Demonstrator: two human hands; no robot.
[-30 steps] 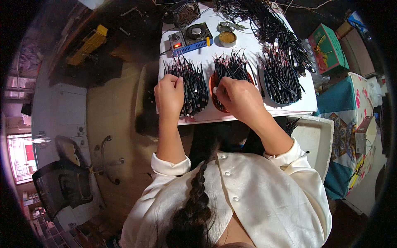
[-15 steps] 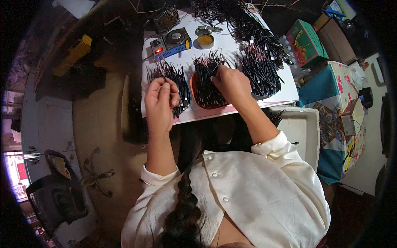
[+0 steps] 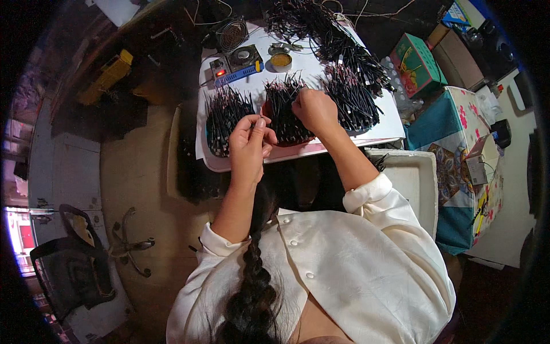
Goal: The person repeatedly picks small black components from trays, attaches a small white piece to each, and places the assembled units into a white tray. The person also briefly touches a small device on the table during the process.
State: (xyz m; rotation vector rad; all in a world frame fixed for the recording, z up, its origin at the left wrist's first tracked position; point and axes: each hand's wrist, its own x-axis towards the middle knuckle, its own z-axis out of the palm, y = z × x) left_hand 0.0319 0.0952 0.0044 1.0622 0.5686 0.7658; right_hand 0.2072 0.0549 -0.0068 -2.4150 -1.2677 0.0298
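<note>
My left hand [image 3: 250,146] is closed in a pinch between the left and middle bundles of short black cables. A thin cable end [image 3: 262,114] with a pinkish tip pokes up from its fingertips. Over the right side of the middle bundle [image 3: 281,117], in a reddish tray, my right hand [image 3: 317,112] is closed; its fingertips are turned away, and what they grip is hidden. The left bundle [image 3: 226,123] stands in a tray beside my left hand. The right bundle [image 3: 354,103] is just past my right hand. Pinkish wire ends point upward in the bundles.
Behind the bundles are a small blue-based device [image 3: 238,66] with a red light, a round tin [image 3: 281,61] of yellowish stuff and a fan [image 3: 231,35]. More loose black cables [image 3: 344,43] heap at the back right. A white foam box [image 3: 409,178] sits below the table's right edge.
My left hand has moved right, from in front of the left bundle toward the middle one, with the cable end now showing. My right hand has stayed over the middle bundle.
</note>
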